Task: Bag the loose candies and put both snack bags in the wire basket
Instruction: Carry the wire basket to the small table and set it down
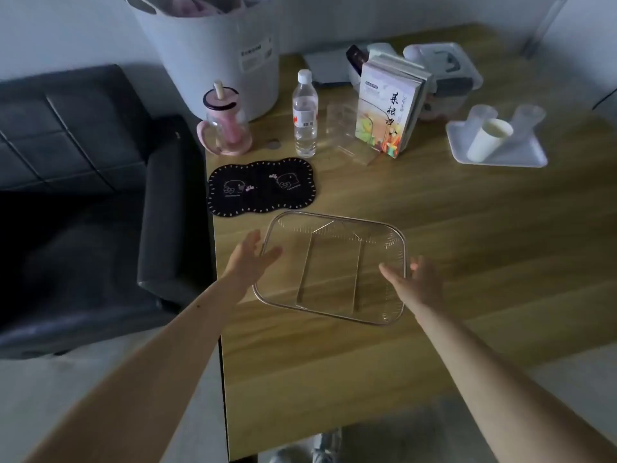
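A rectangular wire basket [334,218] with a metal rim lies on the wooden table, nothing inside it. My left hand [248,259] is at the basket's left rim, fingers spread, palm toward it. At the right rim my right hand [415,282] is spread too, the thumb reaching over the rim. Neither hand holds anything. No candies or snack bags are in view.
Behind the basket lie a black mat [260,187], a water bottle [304,118], a pink straw cup [227,123], a clear stand with books [390,108], and a white tray with cups [521,158]. A white bin [213,51] stands at the back. A dark sofa [83,182] borders the table's left edge.
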Demonstrator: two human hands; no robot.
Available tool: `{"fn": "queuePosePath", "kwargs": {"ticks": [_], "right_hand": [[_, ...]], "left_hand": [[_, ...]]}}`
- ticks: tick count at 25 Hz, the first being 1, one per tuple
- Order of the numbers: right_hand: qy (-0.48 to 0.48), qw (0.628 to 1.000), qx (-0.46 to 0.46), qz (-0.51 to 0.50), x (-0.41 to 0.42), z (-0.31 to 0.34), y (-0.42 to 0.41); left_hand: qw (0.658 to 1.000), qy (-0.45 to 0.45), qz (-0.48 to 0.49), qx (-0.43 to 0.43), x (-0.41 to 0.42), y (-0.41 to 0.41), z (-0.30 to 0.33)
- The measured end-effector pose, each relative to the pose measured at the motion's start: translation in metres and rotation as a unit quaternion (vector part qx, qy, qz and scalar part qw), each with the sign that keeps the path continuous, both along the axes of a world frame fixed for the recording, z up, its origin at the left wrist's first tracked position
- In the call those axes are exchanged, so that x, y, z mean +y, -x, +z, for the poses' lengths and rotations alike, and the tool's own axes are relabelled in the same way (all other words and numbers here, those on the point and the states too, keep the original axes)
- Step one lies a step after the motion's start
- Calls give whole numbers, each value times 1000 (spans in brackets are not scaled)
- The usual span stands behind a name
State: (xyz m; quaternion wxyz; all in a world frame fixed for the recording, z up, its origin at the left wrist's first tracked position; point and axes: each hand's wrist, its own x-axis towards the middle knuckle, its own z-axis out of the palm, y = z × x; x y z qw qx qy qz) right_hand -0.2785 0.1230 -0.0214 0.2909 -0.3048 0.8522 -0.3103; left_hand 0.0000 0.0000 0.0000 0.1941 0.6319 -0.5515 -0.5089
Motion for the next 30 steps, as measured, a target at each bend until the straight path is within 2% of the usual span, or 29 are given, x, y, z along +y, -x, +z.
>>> {"fn": "queuePosePath", "kwargs": {"ticks": [5, 12, 21, 26, 30], "right_hand": [[-20, 999, -35, 3, -2, -22, 7], [4, 994, -107, -21, -7, -30, 10], [34, 997, -69, 27, -18, -18, 6], [56, 993, -90, 54, -42, -5, -17], [49, 993, -54, 97, -56, 5, -43]], "left_hand": [[997, -26, 34, -57, -3, 1, -25], [994, -44, 97, -15, -2, 5, -35], [989, -24, 145, 28, 10, -17, -26], [983, 1, 180, 37, 21, -47, -6], [976, 21, 214, 34, 30, -81, 6]]}}
